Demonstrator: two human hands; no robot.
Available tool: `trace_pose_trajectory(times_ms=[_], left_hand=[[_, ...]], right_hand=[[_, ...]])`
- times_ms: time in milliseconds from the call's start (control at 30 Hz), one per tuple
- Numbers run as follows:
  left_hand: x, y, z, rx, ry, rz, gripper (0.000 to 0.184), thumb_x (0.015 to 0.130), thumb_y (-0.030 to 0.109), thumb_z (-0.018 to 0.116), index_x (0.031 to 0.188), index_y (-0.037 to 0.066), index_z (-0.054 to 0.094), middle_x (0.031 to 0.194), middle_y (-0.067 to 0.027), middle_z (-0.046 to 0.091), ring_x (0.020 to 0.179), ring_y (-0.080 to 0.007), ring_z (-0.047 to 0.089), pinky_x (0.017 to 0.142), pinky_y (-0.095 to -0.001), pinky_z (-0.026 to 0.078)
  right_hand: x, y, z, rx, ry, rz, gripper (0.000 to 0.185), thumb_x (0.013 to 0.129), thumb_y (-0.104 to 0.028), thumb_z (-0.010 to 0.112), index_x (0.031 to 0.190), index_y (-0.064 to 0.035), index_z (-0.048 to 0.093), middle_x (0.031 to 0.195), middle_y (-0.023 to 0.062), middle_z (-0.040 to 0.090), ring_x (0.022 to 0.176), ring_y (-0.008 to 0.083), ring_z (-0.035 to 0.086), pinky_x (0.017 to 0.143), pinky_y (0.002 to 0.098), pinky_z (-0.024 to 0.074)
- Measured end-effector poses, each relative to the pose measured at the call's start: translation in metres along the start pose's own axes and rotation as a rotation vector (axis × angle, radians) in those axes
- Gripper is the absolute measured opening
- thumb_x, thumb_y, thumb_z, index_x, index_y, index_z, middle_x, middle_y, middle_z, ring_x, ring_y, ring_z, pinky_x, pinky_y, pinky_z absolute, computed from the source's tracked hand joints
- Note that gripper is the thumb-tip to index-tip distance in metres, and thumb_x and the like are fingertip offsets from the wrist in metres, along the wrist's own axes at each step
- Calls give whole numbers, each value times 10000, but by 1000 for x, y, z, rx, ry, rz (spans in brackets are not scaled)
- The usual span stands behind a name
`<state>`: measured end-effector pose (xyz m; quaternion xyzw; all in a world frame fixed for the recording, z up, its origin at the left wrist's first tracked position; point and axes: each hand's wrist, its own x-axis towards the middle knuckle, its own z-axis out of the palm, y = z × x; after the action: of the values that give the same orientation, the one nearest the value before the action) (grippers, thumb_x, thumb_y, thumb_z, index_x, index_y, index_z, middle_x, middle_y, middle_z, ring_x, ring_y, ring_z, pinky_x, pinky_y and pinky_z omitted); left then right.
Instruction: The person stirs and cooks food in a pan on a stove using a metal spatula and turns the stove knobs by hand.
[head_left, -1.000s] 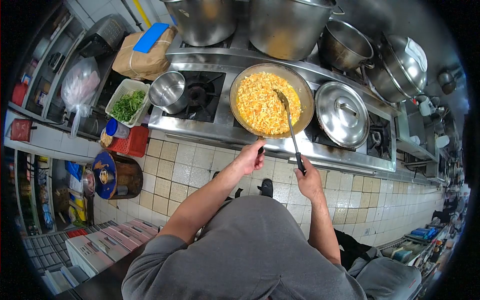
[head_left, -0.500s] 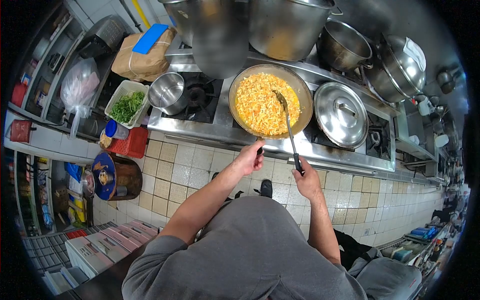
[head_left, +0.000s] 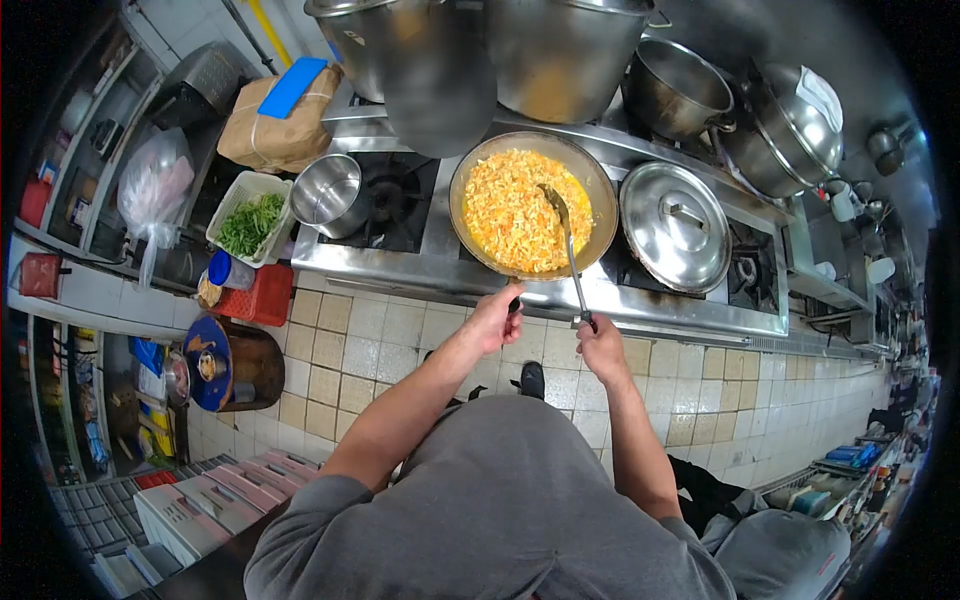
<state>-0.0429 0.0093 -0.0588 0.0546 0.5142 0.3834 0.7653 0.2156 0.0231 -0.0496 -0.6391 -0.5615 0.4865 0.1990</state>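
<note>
As two hands [head_left: 495, 322] grip, one pan [head_left: 604, 205], spoon [head_left: 562, 212]

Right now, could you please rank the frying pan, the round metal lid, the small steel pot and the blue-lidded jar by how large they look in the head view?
From largest to smallest:
1. Frying pan
2. Round metal lid
3. Small steel pot
4. Blue-lidded jar
No two look alike in size.

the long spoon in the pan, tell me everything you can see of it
The spoon has an elongated bowl, a slim, metal-looking shaft and a dark handle, mostly hidden in the person's right hand. It slants across the near rim of the pan, its bowl in the chopped yellow-orange food, right of centre. Whether the shaft touches the rim is unclear.
</note>
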Motion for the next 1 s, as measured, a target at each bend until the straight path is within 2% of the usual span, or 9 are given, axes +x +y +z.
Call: trace_pose_trajectory(times_ms=[133,233,333,367,533,667,800,900,1000], left_hand=[[3,-4,-2,-41,-9,4,428,929,537,759,902,151,576,701,14,537,544,-158,481,489,-330,343],[-12,-1,9,-86,8,83,363,930,471,784,943,160,597,793,27,566,585,-119,479,481,-323,347],[15,-2,-11,3,-46,22,444,919,580,743,767,203,566,574,45,444,485,-156,430,458,-321,341],[22,-5,-19,3,-11,0,457,917,592,732,747,200,569,575,44,451,484,-168,439,473,-319,353],[3,0,-5,36,73,-58,451,917,618,724,808,197,601,588,27,434,503,-176,431,497,-338,320],[-7,7,3,9,26,-55,419,919,591,732,827,201,611,607,35,471,509,-159,430,504,-319,314],[22,-3,-22,-51,-77,-79,382,932,536,749,833,198,599,632,54,498,539,-124,457,482,-322,333],[-4,-1,10,-84,62,67,377,943,499,754,842,176,587,651,45,518,541,-109,479,464,-345,366],[-11,1,14,-79,33,65,396,932,510,761,850,163,589,657,24,539,503,-141,483,467,-338,364]], right_hand=[[-24,-28,-12,-171,140,-221,320,1048,-223,646,1207,54,654,921,174,730,772,243,715,715,400,583],[-29,-35,-13,-138,229,-237,479,1053,-310,664,1348,66,635,1204,283,735,1126,363,729,987,448,563],[-15,-28,-8,-54,136,-140,594,1080,-387,614,1423,97,586,1416,312,641,1351,415,614,1139,459,482],[15,22,25,-54,310,-327,471,1065,-351,609,1347,26,640,1223,310,713,1180,477,677,998,537,538],[-7,1,18,-139,190,-239,382,1059,-320,616,1335,-56,617,1088,282,734,1055,499,697,904,586,557],[-8,14,26,-114,301,-364,421,1050,-324,629,1366,-47,605,1048,280,732,998,496,701,880,588,561],[4,30,16,-204,129,-155,486,1051,-430,611,1331,-34,626,1138,277,737,1091,485,701,930,566,559],[-2,22,0,-42,201,-190,557,974,-265,737,1428,19,582,1320,312,681,1218,445,683,1037,504,537],[5,-15,-30,-118,204,-110,506,933,-186,757,1387,-9,622,1139,291,740,1042,385,746,897,466,575]])
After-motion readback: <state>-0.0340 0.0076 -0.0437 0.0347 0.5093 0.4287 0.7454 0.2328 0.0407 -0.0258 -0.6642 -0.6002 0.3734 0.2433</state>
